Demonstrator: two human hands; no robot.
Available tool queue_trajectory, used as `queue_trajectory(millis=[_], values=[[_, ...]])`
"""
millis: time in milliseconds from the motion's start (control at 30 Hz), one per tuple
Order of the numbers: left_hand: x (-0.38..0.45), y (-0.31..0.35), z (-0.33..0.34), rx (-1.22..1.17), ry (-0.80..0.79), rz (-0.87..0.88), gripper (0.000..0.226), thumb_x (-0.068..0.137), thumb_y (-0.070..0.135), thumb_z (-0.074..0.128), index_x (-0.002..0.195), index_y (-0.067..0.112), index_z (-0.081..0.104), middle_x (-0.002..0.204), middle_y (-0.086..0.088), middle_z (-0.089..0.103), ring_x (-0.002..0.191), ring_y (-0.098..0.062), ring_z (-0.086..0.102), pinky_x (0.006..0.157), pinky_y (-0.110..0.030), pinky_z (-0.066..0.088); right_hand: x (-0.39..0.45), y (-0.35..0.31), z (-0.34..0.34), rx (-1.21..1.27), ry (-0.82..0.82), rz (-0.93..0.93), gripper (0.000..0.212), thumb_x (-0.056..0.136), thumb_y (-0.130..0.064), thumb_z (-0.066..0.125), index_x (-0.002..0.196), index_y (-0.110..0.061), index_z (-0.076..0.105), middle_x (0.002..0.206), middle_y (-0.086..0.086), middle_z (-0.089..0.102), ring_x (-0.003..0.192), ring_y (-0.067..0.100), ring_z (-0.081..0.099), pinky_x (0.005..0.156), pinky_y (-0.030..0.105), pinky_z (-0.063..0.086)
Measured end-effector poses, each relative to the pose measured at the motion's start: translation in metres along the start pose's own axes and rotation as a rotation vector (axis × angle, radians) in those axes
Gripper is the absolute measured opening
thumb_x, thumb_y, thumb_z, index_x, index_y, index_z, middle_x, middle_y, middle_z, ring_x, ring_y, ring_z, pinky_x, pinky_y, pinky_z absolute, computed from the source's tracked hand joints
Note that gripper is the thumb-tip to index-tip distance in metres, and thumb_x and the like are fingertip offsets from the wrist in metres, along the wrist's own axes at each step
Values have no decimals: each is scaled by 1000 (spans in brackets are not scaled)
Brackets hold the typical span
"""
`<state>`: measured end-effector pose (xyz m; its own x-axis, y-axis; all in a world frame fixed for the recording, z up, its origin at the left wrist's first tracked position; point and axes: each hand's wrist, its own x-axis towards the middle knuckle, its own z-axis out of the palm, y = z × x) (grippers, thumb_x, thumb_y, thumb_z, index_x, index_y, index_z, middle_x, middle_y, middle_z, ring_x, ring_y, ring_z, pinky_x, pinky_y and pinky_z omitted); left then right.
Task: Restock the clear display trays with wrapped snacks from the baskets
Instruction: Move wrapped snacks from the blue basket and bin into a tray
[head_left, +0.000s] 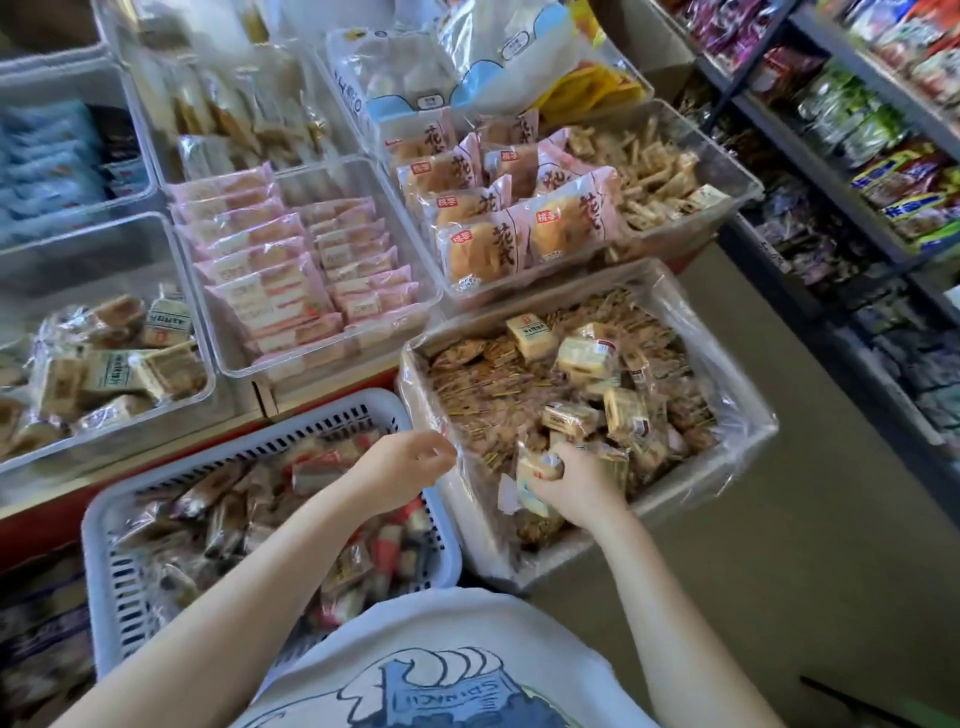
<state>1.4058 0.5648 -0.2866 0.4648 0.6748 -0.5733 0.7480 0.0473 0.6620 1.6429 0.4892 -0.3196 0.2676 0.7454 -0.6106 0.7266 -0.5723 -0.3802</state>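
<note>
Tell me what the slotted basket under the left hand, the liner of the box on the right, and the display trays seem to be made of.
Pale blue-grey slotted basket: looks like moulded rigid plastic, matte, with regular vent slots. Clear crinkled liner of the right-hand box: thin glossy plastic film, judging by wrinkles and glare. Clear display trays: probably hard acrylic or similar, see-through with shiny rounded rims.
</note>
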Motion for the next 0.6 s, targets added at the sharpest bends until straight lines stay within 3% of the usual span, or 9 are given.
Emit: queue_trajectory(millis=[100, 167, 267, 433, 533, 600], values=[[-1, -3, 0, -275, 71, -43, 27, 96, 39, 62, 122, 35, 61, 114, 11, 68, 98, -6, 66, 77, -22, 51, -4, -38, -19, 468, -50, -87, 24, 88, -34, 72, 104, -20, 62, 103, 0, 67, 92, 17, 65, 68, 24, 50], [-7, -5, -4, -609, 88, -72, 38, 92, 37, 69, 128, 32, 57, 114, 7, 71, 99, -10, 70, 75, -22, 52, -3, -64, -20, 719, -120, -133, 29, 81, -34, 76, 105, -19, 67, 106, 7, 73, 97, 22, 70, 83, 34, 53], [-19, -16, -20, -926, 146, -55, 39, 91, 31, 70, 127, 21, 60, 115, -4, 73, 102, -20, 72, 83, -33, 57, 0, -102, -10, 949, -282, -172, 27, 89, -24, 72, 111, -10, 64, 105, 14, 75, 91, 29, 71, 78, 37, 54], [-55, -65, -73, -1001, 356, -41, 52, 73, 43, 81, 117, 18, 71, 108, -9, 76, 103, -29, 71, 93, -43, 56, -2, -172, 15, 833, -389, -263, 25, 96, -26, 66, 114, -9, 63, 105, 8, 75, 91, 20, 71, 71, 27, 52], [-79, -103, -107, -987, 415, -36, 20, 90, 29, 72, 108, 20, 74, 98, -5, 77, 91, -20, 72, 74, -27, 56, -4, -218, 32, 684, -402, -350, 29, 94, -31, 68, 119, -19, 61, 103, 4, 73, 86, 12, 69, 68, 24, 52], [-94, -126, -127, -938, 439, -38, 17, 94, 25, 67, 109, 22, 74, 97, -4, 77, 88, -16, 71, 70, -22, 54, -7, -250, 46, 561, -479, -416, 31, 92, -30, 71, 121, -24, 60, 103, 2, 75, 86, 13, 71, 72, 25, 55]])
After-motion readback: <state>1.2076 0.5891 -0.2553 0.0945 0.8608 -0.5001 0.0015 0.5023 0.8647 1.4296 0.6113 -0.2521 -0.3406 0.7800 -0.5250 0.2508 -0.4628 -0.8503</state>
